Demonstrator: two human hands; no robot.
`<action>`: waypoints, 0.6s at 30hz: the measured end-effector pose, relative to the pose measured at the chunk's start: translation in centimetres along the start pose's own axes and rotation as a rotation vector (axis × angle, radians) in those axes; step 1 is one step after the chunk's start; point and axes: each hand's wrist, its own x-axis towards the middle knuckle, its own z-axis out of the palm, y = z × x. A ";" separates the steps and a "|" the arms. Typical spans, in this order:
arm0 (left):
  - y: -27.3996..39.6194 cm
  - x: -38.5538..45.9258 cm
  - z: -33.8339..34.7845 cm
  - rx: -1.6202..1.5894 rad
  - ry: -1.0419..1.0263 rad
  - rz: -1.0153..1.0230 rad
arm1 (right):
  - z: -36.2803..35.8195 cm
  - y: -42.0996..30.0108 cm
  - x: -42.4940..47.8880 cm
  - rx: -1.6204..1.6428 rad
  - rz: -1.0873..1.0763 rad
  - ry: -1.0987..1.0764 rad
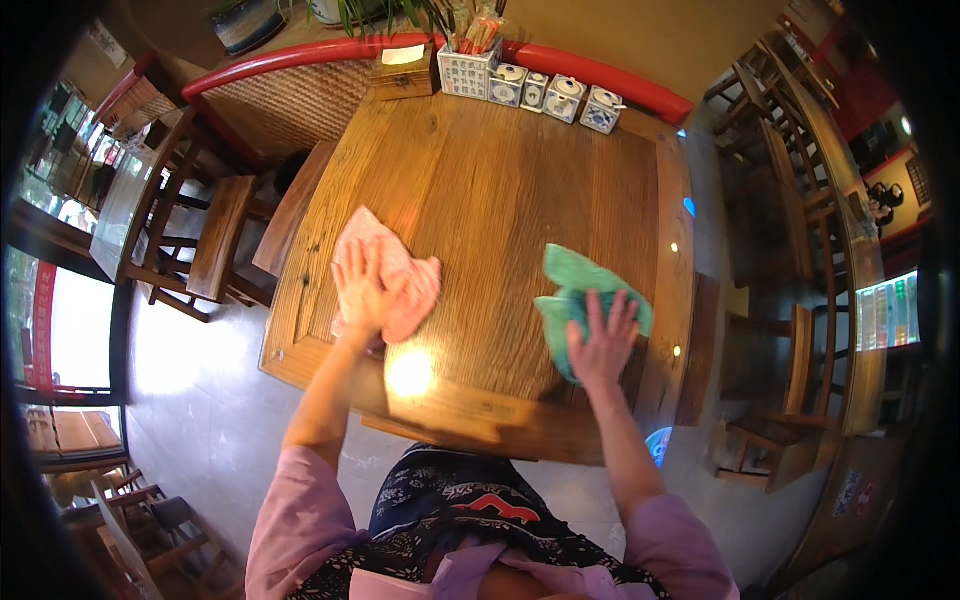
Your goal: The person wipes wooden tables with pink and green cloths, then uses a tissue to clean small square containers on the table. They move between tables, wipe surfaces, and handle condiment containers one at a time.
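Observation:
My left hand lies flat with its fingers spread on a crumpled pink cloth, toward the left side of a wooden table. On the right side of the tabletop, my right hand presses on a folded green cloth. Its fingers are apart and point away from me. Neither hand's fingers curl visibly around its cloth, and both palms are hidden from above.
Along the far edge stand a wooden tissue box, a blue-and-white chopstick holder and several lidded condiment jars. Behind them runs a red rail. Wooden benches flank the table. Plants rise beyond the rail.

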 end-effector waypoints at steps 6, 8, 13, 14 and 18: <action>-6.1 9.8 2.5 0.091 0.066 0.035 | 2.1 13.4 8.9 -0.103 0.279 0.062; -5.5 12.3 2.5 0.072 0.075 0.091 | 2.4 13.0 13.0 -0.131 0.423 0.029; -5.0 15.7 3.0 0.124 0.104 0.133 | 4.1 1.4 24.0 -0.207 0.445 -0.093; -4.9 16.6 3.4 0.123 0.122 0.107 | 5.3 -2.1 25.9 -0.200 0.397 -0.072; -4.2 18.7 4.4 0.175 0.209 0.083 | 12.3 -16.9 29.1 -0.016 -0.006 0.260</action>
